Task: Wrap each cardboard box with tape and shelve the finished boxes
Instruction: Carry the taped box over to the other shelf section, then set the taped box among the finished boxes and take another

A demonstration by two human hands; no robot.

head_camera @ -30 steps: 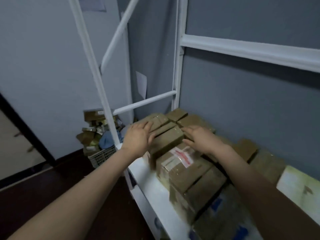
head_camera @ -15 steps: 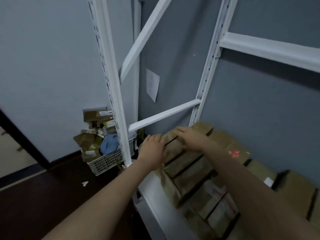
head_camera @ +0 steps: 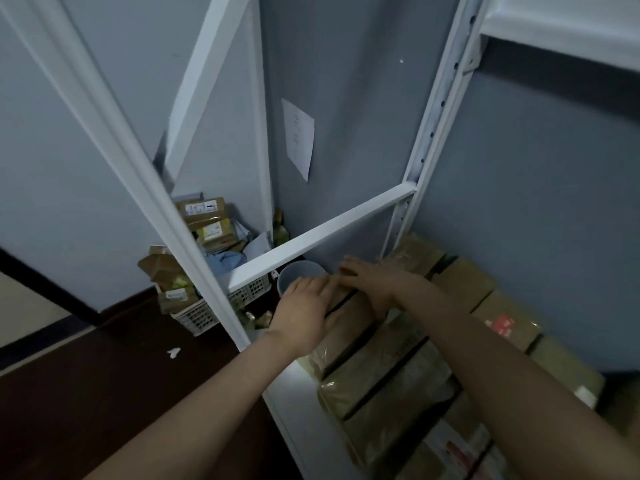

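Several brown taped cardboard boxes lie in two rows on the white shelf board (head_camera: 294, 386). My left hand (head_camera: 304, 310) lies flat on top of the leftmost front box (head_camera: 343, 337), at the shelf's left end. My right hand (head_camera: 370, 282) rests flat just behind it, across the same box and the gap to the back row (head_camera: 464, 282). Neither hand closes around anything. One back box carries a red label (head_camera: 505, 323). More boxes (head_camera: 381, 368) run toward me along the front row under my right forearm.
The white front upright (head_camera: 194, 258) and a cross bar (head_camera: 322, 237) frame the shelf's left end. Beyond them on the dark floor stand a grey bucket (head_camera: 298, 271) and a white basket (head_camera: 207, 313) piled with small boxes. An upper shelf (head_camera: 561, 26) hangs overhead.
The view has swung left and closer to the shelf's end. Both hands have slid left along the box tops to the leftmost box; the bucket has come into sight.
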